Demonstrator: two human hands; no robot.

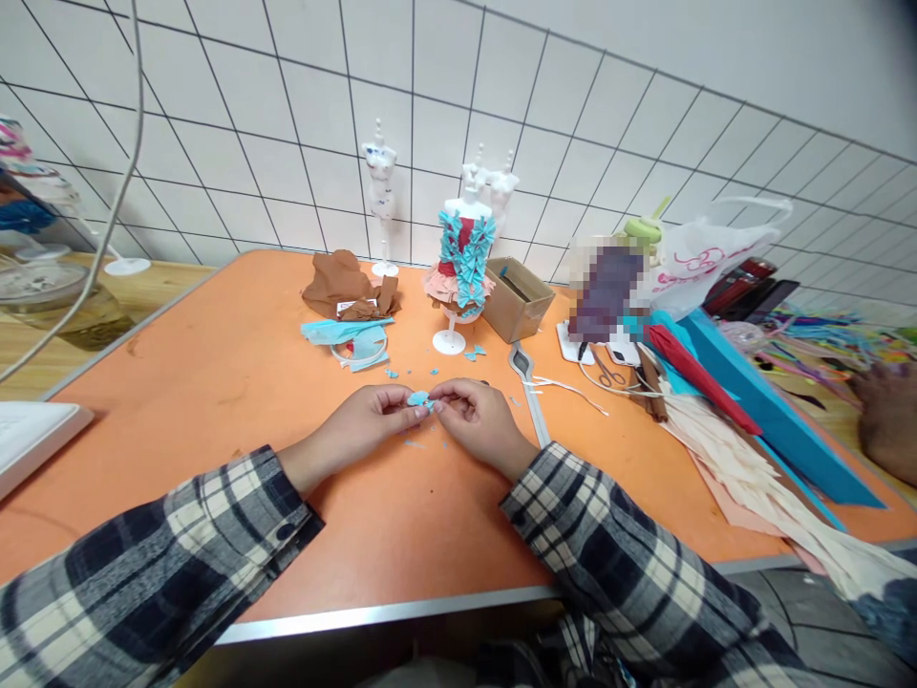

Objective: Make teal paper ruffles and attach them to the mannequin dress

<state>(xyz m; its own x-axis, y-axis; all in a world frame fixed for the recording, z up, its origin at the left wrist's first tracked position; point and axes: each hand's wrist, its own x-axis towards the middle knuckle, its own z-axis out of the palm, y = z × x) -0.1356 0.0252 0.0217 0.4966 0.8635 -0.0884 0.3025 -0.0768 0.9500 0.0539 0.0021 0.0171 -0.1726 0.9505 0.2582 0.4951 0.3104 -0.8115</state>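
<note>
Between my fingertips, over the middle of the table, is a small light-blue paper piece (418, 397). My left hand (383, 413) pinches it from the left with thumb and forefinger. From the right, my right hand (477, 420) pinches its other end; the exact folds are too small to make out. Tiny blue scraps lie around both hands. Just beyond stands a miniature dress form (465, 253) dressed in red, with blue bows down its front and a pink ruffle below. Several loose blue bows (475, 354) rest near its white base.
Brown crepe paper (336, 285) and blue sheets (351, 334) lie at back left. A cardboard box (522, 298), grey tweezers (530, 392), scissors (614, 368) and a blurred-out phone (608, 291) are to the right. Cream paper (745, 478) covers the right edge, near another person's hand (888, 420).
</note>
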